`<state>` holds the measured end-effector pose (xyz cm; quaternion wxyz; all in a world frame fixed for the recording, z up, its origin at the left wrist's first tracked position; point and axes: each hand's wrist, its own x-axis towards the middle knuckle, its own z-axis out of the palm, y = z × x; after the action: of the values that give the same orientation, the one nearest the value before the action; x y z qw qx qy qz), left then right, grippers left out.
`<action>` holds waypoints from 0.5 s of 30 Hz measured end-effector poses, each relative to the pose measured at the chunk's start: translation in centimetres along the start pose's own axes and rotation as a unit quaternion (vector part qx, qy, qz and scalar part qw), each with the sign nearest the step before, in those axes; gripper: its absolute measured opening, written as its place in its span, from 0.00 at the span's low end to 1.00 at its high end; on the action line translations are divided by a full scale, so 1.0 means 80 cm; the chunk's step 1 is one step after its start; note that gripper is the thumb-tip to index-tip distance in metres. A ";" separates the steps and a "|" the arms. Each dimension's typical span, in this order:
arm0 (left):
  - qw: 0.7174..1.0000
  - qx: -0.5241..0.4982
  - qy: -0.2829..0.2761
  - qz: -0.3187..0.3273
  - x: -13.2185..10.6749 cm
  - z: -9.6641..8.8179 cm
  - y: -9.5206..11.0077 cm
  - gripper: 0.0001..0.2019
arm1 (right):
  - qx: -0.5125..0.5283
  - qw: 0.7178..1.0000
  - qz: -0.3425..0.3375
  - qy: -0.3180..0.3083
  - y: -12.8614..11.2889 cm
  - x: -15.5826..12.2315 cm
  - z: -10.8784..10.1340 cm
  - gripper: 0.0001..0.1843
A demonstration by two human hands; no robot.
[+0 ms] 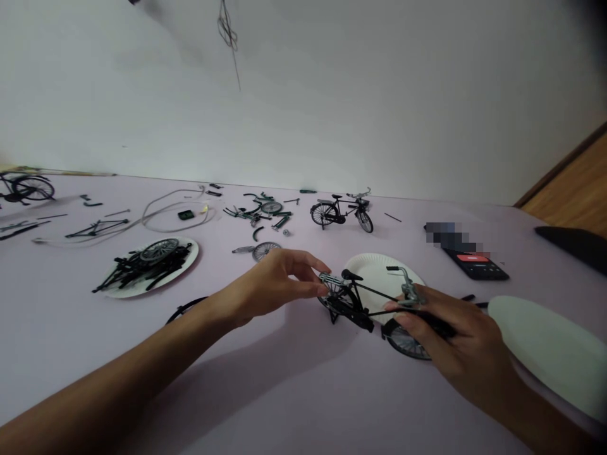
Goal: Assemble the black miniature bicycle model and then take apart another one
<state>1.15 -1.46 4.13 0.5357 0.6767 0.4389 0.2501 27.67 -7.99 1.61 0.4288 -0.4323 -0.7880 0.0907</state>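
Observation:
Between my hands a black model bicycle stands upright on the pale table, its saddle up and its front wheel to the right. My left hand pinches the silver rear rack over the back wheel. At the front, my right hand grips the bicycle near the head of the frame, just below the silver handlebar. My right fingers hide part of the front end. Behind the bicycle lies a white paper plate.
A second model bicycle stands near the wall. Left of it lie loose bicycle parts and a plate heaped with black parts and a wheel. A phone and another white plate are on the right. A cable curls at left.

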 end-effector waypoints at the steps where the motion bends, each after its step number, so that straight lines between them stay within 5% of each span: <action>1: 1.000 0.006 0.002 0.002 0.000 0.000 0.000 0.15 | -0.001 1.000 0.000 -0.001 0.000 -0.001 0.000 0.05; 15: 0.997 0.074 0.033 0.007 -0.005 0.005 0.009 0.10 | -0.010 1.000 -0.001 -0.015 0.001 -0.001 0.000 0.05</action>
<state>1.53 -2.03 4.71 0.4672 0.7091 0.4688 0.2430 27.74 -8.02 1.52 0.4127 -0.4342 -0.7958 0.0883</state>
